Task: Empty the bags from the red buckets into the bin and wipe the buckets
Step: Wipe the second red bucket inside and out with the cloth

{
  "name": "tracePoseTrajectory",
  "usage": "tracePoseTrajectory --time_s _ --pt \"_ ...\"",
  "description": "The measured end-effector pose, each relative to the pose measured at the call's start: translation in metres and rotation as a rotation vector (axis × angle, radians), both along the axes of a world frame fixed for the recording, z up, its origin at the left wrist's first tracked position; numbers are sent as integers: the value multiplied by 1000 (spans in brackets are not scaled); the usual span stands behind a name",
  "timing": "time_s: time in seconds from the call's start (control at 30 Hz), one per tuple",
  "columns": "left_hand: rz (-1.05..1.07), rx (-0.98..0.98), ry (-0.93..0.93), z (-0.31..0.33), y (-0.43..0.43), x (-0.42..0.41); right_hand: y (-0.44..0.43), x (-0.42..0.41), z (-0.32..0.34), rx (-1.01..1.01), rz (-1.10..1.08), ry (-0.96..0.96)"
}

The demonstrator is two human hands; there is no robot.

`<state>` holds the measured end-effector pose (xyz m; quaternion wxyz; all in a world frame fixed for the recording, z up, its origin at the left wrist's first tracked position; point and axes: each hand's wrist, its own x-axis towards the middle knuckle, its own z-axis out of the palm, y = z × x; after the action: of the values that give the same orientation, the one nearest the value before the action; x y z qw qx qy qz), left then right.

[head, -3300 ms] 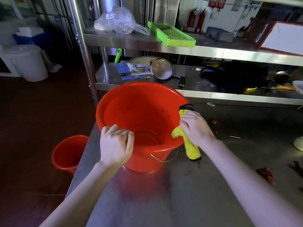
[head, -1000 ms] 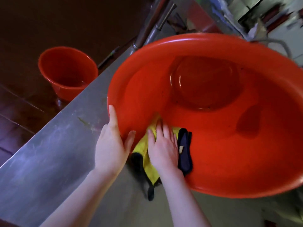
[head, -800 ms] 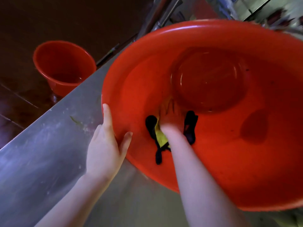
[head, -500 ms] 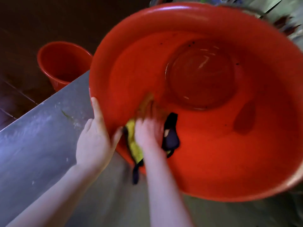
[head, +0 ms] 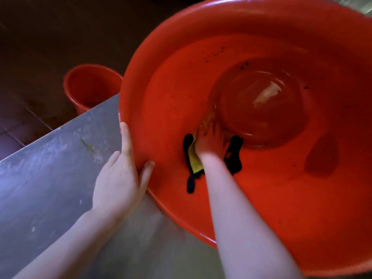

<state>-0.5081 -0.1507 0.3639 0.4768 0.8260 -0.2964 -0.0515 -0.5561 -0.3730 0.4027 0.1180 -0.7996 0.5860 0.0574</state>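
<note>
A large red bucket (head: 281,188) lies tipped toward me on the steel table (head: 44,188), its mouth filling most of the head view. My left hand (head: 120,176) rests flat against the outside of its rim on the left, fingers straight. My right hand (head: 211,141) is deep inside, pressing a yellow cloth with dark edging (head: 193,158) against the inner wall near the bucket's bottom. Dark specks dot the upper inner wall. A second, smaller-looking red bucket (head: 90,87) stands on the floor to the left, beyond the table edge.
The table's left edge runs diagonally from lower left to the bucket. Small scraps and smears lie on the steel near my left hand. Dark tiled floor (head: 30,57) spreads beyond the edge. A sliver of metal shelf shows at the top right.
My right hand has slid the cloth from near the rim deeper toward the bucket's bottom. The view has shifted, so the bucket fills more of it. My left hand still braces the rim.
</note>
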Motion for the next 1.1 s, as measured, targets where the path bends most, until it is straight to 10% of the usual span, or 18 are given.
tracePoseTrajectory --time_s 0.3,0.7,0.93,1.1 --pt "-172 1 32 7 12 2 163 -49 -7 -228 300 -103" --pt "-159 -60 -208 59 -17 68 122 -58 8 -33 436 60" --pt "-487 65 66 26 -11 25 86 -117 31 -77 241 422" --pt "-399 5 165 13 -16 16 113 -94 18 -43 319 274"
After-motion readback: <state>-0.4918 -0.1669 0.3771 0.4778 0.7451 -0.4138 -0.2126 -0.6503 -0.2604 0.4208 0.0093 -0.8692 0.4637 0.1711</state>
